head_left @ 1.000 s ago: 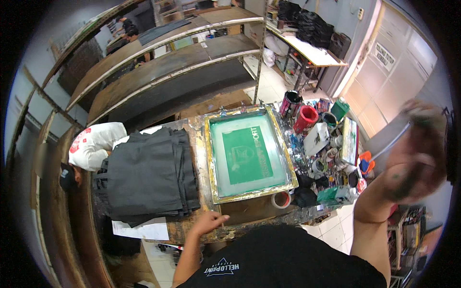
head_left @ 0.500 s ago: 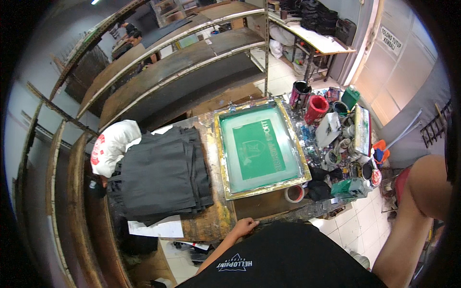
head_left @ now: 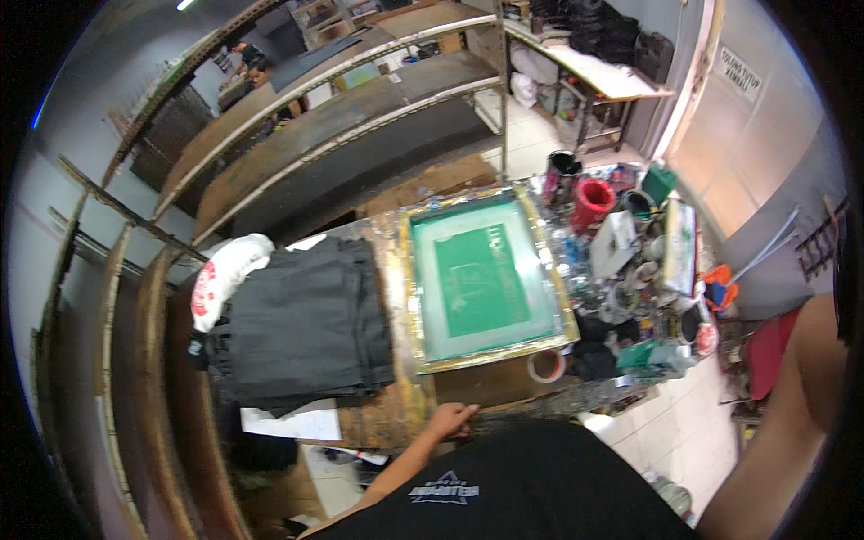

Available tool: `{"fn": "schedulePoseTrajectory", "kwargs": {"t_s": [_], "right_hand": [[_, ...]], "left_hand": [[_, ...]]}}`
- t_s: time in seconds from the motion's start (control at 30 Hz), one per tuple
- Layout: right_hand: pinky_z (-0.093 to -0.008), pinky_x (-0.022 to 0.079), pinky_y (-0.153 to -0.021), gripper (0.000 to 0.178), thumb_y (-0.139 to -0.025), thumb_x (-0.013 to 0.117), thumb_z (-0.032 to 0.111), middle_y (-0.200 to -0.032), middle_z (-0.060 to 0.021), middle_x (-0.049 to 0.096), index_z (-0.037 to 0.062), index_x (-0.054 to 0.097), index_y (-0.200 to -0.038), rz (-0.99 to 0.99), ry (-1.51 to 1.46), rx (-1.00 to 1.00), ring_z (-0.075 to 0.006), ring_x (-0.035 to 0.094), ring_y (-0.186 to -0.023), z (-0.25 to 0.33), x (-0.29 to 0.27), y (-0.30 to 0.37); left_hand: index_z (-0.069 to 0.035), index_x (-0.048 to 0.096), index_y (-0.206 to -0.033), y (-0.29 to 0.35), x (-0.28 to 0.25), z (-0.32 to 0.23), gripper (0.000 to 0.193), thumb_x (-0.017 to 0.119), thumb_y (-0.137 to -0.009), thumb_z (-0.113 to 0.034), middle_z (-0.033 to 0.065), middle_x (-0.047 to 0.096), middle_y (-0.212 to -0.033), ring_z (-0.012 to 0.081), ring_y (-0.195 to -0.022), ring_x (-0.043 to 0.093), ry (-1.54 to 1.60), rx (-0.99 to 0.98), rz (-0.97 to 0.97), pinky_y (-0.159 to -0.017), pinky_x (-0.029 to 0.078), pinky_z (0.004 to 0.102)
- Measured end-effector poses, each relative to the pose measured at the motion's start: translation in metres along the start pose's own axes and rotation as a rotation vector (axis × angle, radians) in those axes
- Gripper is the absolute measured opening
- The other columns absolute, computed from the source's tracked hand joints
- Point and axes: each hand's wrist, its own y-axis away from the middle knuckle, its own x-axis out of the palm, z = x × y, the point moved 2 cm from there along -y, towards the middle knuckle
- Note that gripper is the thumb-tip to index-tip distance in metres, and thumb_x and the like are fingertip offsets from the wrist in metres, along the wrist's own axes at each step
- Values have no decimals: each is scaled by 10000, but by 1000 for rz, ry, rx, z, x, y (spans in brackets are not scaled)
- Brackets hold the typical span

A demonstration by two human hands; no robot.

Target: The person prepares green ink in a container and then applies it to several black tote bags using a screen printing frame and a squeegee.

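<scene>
My left hand (head_left: 453,420) is at the near edge of the worktable, close to my shirt front. Its fingers look curled together; what they hold, if anything, is hidden. Beyond it lies a framed printing screen (head_left: 565,326) with a green mesh panel and a yellowish taped border. A stack of dark grey fabric bags (head_left: 306,324) sits left of the screen. Between my hand and the screen's right corner is a roll of tape (head_left: 535,364). My right arm is raised at the right edge, its hand out of view.
Paint tubs, including a red one (head_left: 593,200), crowd the table's right side beside a green jug (head_left: 660,183). A white bag with red print (head_left: 236,256) lies by the stack. Shelving (head_left: 342,112) stands behind and left. Another person (head_left: 247,63) is far off.
My left hand has shifted slightly, its fingers now curled more tightly. The raised right arm has moved a little outward and down. The view has shifted slightly; the screen and stack stay in place.
</scene>
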Motion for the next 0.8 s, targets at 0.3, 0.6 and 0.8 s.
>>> {"fn": "schedulePoseTrajectory", "kwargs": {"t_s": [0.3, 0.6, 0.8], "right_hand": [[-416, 476, -950, 450, -909, 728, 291, -1227, -164, 609, 25, 570, -1236, 76, -91, 193, -279, 591, -1110, -45, 3, 45], [-417, 467, -979, 523, -898, 739, 328, -1279, -161, 592, 28, 553, -1285, 123, -153, 240, -278, 581, -1151, -76, -10, 73], [-418, 461, -998, 572, -891, 746, 352, -1313, -160, 581, 30, 541, -1318, 127, -150, 286, -278, 575, -1178, -92, -31, 91]], "left_hand": [[17, 700, -858, -5, 9, 1, 616, 617, -994, -578, 99, 710, -662, 172, -560, 704, 66, -104, -77, -507, 555, 316], [-15, 703, -791, -6, 19, 2, 636, 625, -968, -620, 97, 697, -619, 189, -571, 709, -63, -115, -242, -593, 566, 353], [-10, 698, -791, -4, 28, 3, 625, 644, -962, -609, 106, 696, -624, 192, -567, 708, -95, -120, -337, -590, 561, 356]]}}
